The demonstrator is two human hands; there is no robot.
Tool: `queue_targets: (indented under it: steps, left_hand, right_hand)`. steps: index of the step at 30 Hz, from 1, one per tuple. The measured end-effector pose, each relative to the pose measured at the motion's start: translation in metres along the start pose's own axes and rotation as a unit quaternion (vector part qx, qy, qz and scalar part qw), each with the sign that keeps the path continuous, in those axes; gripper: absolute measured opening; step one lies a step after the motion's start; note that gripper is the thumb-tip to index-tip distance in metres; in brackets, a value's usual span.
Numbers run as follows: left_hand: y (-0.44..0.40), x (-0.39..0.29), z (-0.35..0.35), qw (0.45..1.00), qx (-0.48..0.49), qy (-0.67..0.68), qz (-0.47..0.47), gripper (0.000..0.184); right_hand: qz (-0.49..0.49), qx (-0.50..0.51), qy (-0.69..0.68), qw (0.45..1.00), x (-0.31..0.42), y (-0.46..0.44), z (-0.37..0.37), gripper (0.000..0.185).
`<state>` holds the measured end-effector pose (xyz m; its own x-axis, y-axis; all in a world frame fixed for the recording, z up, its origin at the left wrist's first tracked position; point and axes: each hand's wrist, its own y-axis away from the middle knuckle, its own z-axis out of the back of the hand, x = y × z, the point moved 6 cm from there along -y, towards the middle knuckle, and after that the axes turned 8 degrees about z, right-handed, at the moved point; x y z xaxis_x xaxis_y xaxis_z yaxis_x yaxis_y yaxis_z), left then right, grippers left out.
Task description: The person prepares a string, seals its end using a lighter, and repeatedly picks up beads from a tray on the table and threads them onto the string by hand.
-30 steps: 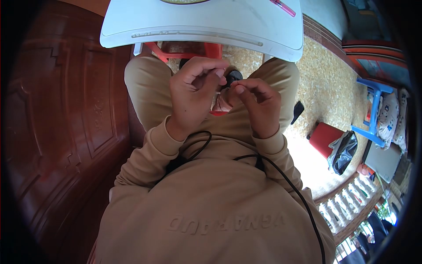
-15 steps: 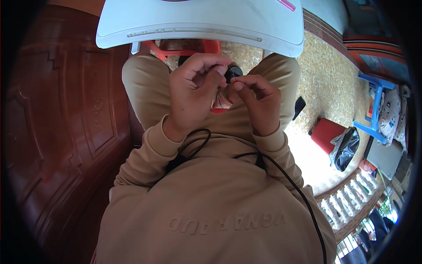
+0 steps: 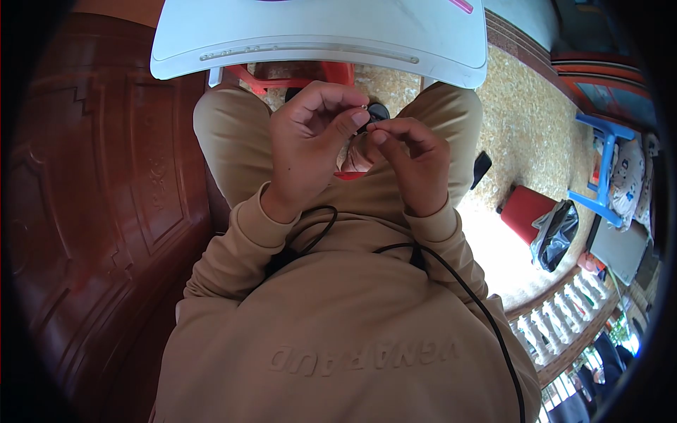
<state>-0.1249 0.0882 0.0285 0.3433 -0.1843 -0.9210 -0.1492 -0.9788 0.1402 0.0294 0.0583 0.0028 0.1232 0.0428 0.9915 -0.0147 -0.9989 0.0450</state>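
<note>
My left hand (image 3: 310, 144) is raised over my lap, just in front of the white table (image 3: 317, 28). Its thumb and forefinger pinch a tiny shiny bead-like piece (image 3: 364, 107), too small to name surely. Close on its right, my right hand (image 3: 417, 158) holds thumb and forefinger pressed together. Whatever lies between those fingertips is too small to make out. The two sets of fingertips are almost touching.
Small round bits lie in the groove (image 3: 233, 51) along the table's near edge, and a pink stick (image 3: 462, 5) is farther back. Below stands a red stool (image 3: 338, 73). To the right are a blue stool (image 3: 605, 169) and a black bag (image 3: 557, 236). A black cable (image 3: 486, 317) crosses my front.
The left fingertips have shifted slightly and the shiny piece shows more clearly between them. The right hand stays nearly in place, still pinching.
</note>
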Motion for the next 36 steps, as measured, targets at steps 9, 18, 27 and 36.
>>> queue_targets:
  steps: [9,18,27,36]
  left_hand:
    - [-0.001,0.001,-0.001,1.000,0.010,0.009,0.026,0.015]
    - [-0.002,0.003,0.002,1.000,-0.011,-0.011,0.015,0.014]
    - [0.002,0.015,-0.005,0.992,0.051,-0.003,0.117,0.015]
    - [-0.019,-0.004,-0.002,0.984,0.068,-0.167,0.011,0.010]
  right_hand:
    - [0.002,-0.010,-0.005,1.000,0.001,0.000,-0.001,0.010]
    - [-0.006,-0.009,-0.013,1.000,-0.001,0.000,-0.002,0.009]
    - [-0.021,-0.017,0.018,0.999,0.002,0.001,0.001,0.010]
    - [-0.005,-0.012,-0.011,1.000,-0.007,-0.001,0.004,0.017]
